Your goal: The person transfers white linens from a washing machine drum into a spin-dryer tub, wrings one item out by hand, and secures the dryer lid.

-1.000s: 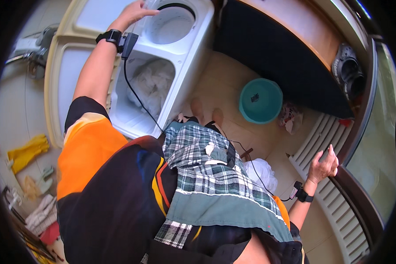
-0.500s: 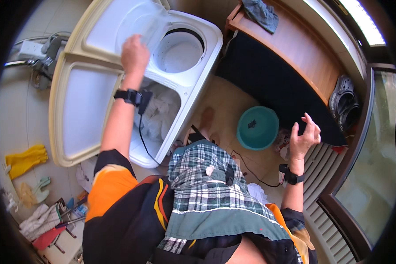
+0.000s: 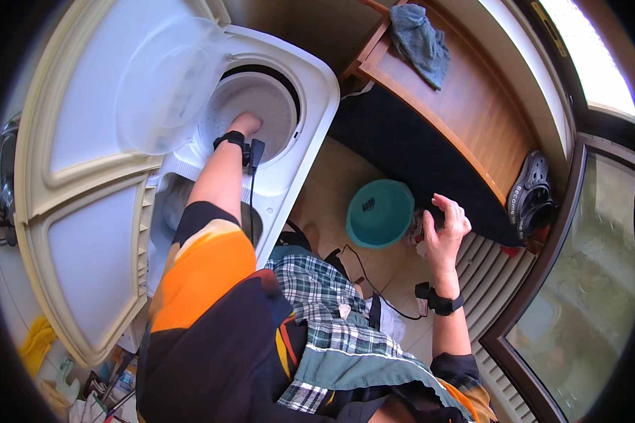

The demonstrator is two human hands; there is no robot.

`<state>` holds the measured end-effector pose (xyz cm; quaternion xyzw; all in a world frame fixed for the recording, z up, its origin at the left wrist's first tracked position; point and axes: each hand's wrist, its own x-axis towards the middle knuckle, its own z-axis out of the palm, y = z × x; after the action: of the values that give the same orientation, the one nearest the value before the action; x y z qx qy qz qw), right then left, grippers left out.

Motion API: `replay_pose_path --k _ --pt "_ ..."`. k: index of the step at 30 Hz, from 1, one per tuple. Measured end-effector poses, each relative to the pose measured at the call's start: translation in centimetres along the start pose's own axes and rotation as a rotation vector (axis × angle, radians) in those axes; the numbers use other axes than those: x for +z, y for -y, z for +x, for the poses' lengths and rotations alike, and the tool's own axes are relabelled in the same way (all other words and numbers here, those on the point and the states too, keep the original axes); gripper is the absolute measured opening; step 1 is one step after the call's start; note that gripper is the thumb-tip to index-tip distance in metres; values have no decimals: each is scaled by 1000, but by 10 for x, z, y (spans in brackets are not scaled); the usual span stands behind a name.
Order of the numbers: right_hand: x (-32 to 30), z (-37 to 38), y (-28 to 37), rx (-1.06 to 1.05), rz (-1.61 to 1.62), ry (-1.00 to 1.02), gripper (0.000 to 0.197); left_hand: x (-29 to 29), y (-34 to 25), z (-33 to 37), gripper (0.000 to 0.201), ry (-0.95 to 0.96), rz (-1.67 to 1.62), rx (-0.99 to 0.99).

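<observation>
My left hand (image 3: 245, 124) is down inside the round white spin tub (image 3: 279, 106) of a twin-tub washing machine (image 3: 316, 77). Its fingers are hidden below the hand, so their grip does not show. Left of the tub, a clear round inner lid (image 3: 164, 95) stands raised against the lifted outer lid (image 3: 85, 92). Under my left arm, the wash compartment (image 3: 173, 204) is partly covered; whitish cloth shows in it. My right hand (image 3: 444, 236) hangs open in the air with nothing in it, fingers apart, right of a teal basin (image 3: 381, 211) on the floor.
A wooden cabinet (image 3: 473, 106) stands at the right with a grey-blue cloth (image 3: 420, 46) and dark clogs (image 3: 533, 194) on it. A dark-framed window (image 3: 578, 282) borders the far right. Yellow gloves (image 3: 37, 345) are at the lower left. Cables trail from both wrist straps.
My left hand has moved from beside the clear inner lid into the spin tub. My view has shifted nearer the machine. The right hand stays raised and open.
</observation>
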<state>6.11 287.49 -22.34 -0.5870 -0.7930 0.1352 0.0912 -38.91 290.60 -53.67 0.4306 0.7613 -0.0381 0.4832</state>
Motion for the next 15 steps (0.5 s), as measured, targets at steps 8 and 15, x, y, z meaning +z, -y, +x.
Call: replay_pose_path --k 8,15 --pt "39 43 55 -106 425 217 15 -89 -22 -110 67 -166 -461 8" --pt "55 82 129 1 1005 236 22 -77 -171 -256 43 -476 -421 412"
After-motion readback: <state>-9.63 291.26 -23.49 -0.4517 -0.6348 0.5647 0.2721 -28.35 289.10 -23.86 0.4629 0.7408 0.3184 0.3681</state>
